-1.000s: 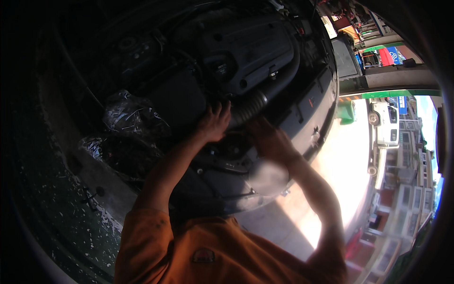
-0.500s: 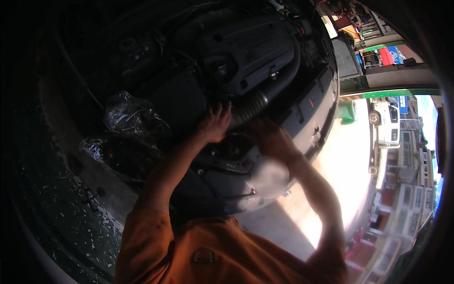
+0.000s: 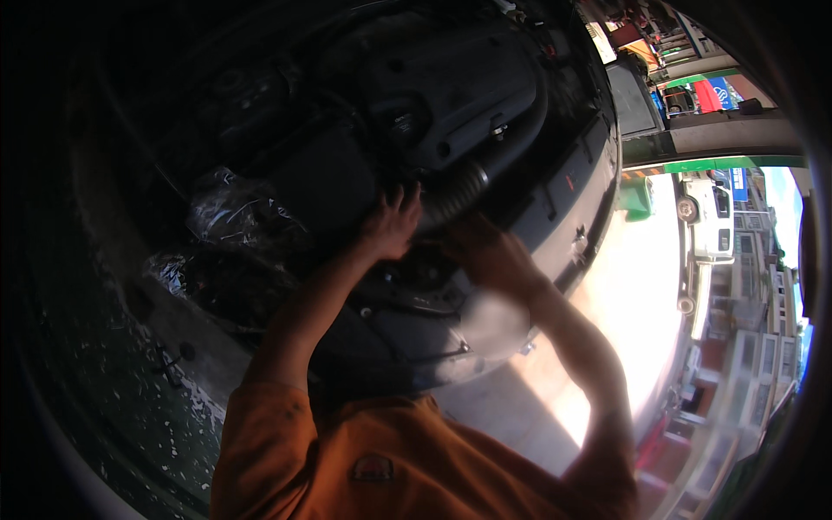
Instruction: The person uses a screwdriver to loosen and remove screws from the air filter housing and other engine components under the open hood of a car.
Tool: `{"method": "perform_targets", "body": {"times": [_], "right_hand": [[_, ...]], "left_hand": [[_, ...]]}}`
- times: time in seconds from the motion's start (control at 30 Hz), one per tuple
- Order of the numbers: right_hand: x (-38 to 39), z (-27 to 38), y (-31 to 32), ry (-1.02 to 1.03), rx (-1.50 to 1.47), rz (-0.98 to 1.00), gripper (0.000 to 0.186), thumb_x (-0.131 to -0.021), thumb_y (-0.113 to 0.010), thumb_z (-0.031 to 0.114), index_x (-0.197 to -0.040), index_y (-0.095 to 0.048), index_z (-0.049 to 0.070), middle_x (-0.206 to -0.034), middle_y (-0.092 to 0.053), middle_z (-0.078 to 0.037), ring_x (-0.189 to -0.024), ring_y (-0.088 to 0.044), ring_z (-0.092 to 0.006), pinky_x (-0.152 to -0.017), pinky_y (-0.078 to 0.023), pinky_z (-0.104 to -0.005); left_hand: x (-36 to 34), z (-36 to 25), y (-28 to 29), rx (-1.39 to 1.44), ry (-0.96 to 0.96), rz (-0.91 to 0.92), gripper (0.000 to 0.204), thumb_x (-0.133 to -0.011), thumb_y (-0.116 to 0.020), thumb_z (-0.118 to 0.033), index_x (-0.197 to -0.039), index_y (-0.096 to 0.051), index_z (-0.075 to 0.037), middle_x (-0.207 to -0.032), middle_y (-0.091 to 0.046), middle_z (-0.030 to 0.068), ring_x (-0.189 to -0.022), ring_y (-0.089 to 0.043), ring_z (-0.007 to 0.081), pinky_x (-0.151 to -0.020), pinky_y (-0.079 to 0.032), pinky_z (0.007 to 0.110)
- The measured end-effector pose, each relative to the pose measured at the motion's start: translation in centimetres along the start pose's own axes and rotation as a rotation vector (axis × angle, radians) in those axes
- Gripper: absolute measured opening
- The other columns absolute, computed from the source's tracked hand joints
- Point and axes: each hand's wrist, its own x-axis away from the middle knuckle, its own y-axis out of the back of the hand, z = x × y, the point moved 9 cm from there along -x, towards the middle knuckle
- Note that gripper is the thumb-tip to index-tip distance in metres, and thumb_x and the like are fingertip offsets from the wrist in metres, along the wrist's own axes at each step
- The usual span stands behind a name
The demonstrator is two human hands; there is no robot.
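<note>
Your left hand [image 3: 394, 224] lies fingers spread on the ribbed intake hose [image 3: 457, 192], which runs toward two o'clock under the black engine cover [image 3: 451, 87]. Your right hand [image 3: 485, 251] sits at four o'clock of it — grip too dark to tell.

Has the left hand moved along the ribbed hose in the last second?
No. The left hand rests at the same spot beside the ribbed hose, below the engine cover, as before.

Head cam looks down, close over engine bay [image 3: 416, 121].
</note>
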Motion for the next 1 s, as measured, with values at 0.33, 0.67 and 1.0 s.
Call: {"method": "perform_targets", "body": {"times": [0.33,0.67,1.0], "right_hand": [[0.1,0.8,1.3,0.087,0.021,-0.055,0.015,-0.088,-0.065,0.011,-0.095,-0.055,0.002,-0.092,-0.055,-0.019,-0.066,-0.065,-0.0354,-0.055,-0.056,-0.0423],[0.0,0.0,1.2,0.025,-0.056,-0.004,0.022,-0.077,-0.063,-0.004,-0.097,-0.055,0.002,-0.098,-0.055,-0.019,-0.073,-0.067,-0.0389,-0.06,-0.057,-0.0447],[0.9,-0.2,0.0,0.063,0.046,0.024,0.024,-0.076,-0.063,-0.004,-0.099,-0.056,0.001,-0.101,-0.055,-0.019,-0.071,-0.067,-0.0377,-0.061,-0.058,-0.0426]], "left_hand": [[-0.4,-0.2,-0.4,0.023,-0.017,0.035,0.09,-0.081,-0.066,-0.061,-0.143,-0.045,0.0,-0.159,-0.025,0.0217,-0.135,-0.038,0.0422,-0.102,-0.041,0.059],[-0.1,0.0,0.2,0.029,-0.019,-0.025,0.089,-0.079,-0.068,-0.057,-0.144,-0.046,0.0,-0.158,-0.026,0.0232,-0.134,-0.038,0.0447,-0.101,-0.041,0.06],[-0.1,-0.1,0.1,0.051,-0.028,-0.019,0.085,-0.081,-0.067,-0.052,-0.143,-0.045,0.002,-0.157,-0.027,0.0245,-0.134,-0.038,0.0458,-0.1,-0.042,0.06]]}}
